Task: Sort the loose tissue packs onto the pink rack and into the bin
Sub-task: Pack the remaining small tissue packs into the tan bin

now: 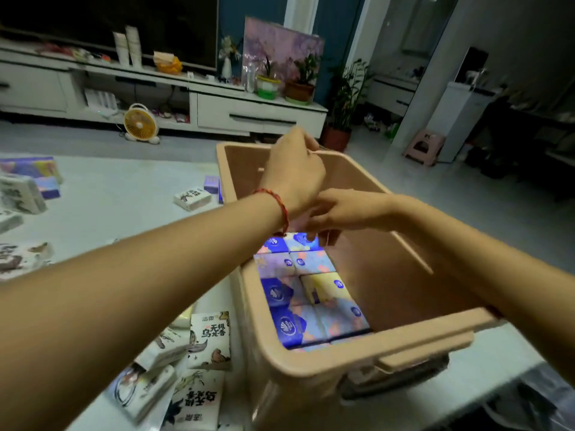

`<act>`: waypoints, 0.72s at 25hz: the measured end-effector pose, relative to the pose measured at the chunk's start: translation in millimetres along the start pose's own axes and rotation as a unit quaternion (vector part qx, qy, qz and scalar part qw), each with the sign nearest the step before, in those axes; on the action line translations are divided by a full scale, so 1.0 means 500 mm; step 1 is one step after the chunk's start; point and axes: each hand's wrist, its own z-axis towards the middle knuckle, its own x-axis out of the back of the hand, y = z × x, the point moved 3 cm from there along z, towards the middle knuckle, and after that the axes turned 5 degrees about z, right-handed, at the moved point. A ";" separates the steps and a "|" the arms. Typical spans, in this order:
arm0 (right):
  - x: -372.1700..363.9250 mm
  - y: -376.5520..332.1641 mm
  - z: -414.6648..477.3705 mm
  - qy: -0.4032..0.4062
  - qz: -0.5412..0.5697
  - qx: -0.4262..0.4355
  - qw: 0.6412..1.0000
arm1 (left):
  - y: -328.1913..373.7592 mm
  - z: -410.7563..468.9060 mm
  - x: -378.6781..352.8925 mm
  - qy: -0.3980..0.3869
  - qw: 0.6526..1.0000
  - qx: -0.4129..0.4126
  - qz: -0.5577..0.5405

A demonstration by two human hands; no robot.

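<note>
A beige bin [342,362] stands on the white table, with two rows of blue, lavender and yellow tissue packs [323,290] along its left side. My left hand [295,172] reaches over the bin, its fingers curled at the far rim. My right hand [342,213] reaches in under the left wrist, fingertips down at the farthest pack [303,241]; the wrist partly hides its fingers. White loose packs with ink drawings [210,340] lie left of the bin.
More loose packs lie on the table: a white one [193,198], a small purple one [212,184], and several at the left edge [21,192]. Beyond are a TV cabinet [258,116], a small fan [140,122], potted plants and a pink stool [424,146].
</note>
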 end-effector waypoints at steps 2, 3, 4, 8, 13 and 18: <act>0.058 -0.004 -0.045 0.138 0.018 0.014 0.990 | 0.021 -0.032 0.069 0.052 0.996 -0.043 -0.061; 0.071 -0.003 -0.072 0.172 0.009 0.014 0.985 | 0.023 -0.050 0.112 0.065 0.995 -0.070 -0.040; 0.075 -0.003 -0.100 0.191 -0.003 0.013 0.981 | 0.017 -0.065 0.148 0.064 0.994 -0.087 -0.025; 0.048 -0.036 -0.190 0.227 -0.061 0.042 0.971 | -0.085 -0.169 0.264 0.016 0.996 -0.053 0.073; -0.082 -0.217 -0.279 0.269 -0.121 0.259 0.920 | -0.227 -0.317 0.369 -0.035 0.988 0.020 0.146; -0.221 -0.319 -0.240 0.171 -0.191 0.289 0.923 | -0.314 -0.378 0.464 -0.018 0.980 0.049 0.190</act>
